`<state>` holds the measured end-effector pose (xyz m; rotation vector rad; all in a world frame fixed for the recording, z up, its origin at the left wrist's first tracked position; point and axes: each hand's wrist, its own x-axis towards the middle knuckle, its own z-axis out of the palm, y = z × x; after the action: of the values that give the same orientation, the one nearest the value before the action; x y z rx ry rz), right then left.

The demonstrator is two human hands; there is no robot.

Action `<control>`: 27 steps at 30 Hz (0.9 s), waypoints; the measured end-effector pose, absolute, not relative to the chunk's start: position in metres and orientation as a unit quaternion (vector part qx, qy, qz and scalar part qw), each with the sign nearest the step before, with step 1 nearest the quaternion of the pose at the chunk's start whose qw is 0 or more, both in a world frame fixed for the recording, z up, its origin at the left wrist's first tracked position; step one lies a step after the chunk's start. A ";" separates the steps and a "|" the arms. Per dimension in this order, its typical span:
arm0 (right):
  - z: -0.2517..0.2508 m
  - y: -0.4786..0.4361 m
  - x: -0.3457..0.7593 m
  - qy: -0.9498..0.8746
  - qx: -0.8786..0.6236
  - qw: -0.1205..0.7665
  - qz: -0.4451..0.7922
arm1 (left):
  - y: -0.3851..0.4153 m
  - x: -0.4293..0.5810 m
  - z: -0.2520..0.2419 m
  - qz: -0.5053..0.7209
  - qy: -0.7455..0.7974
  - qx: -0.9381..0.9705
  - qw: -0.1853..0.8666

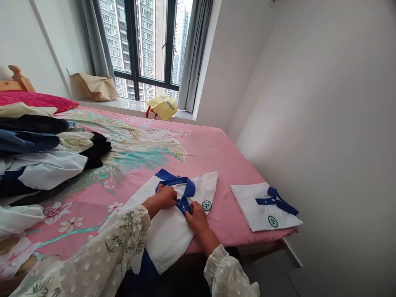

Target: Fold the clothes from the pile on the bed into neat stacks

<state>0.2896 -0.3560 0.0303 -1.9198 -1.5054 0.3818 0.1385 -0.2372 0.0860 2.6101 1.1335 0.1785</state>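
A white polo shirt [168, 231] with a blue collar and a round green badge lies flat on the pink floral bedsheet [213, 152]. My left hand [165, 196] is closed in a pinch on the shirt's blue button placket just below the collar. Beside it, my right hand [196, 216] pinches the lower end of the same placket, close to the badge. Both hands rest on the shirt's chest. Patterned sheer sleeves cover both of my arms.
A folded white polo shirt [264, 206] sits near the bed's right corner. A heap of dark and white clothes [40, 161] covers the left side. On the window sill are a yellow bag [162, 107] and a brown paper bag [95, 86]. A white wall runs along the right.
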 end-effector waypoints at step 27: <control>0.037 -0.344 0.274 -0.585 -0.784 0.176 0.106 | -0.259 0.141 0.044 0.114 0.394 0.868 0.278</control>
<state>0.2742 -0.3440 0.0366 -2.2199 -1.6575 0.3010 0.1413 -0.2593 0.0437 2.3300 1.0583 0.3055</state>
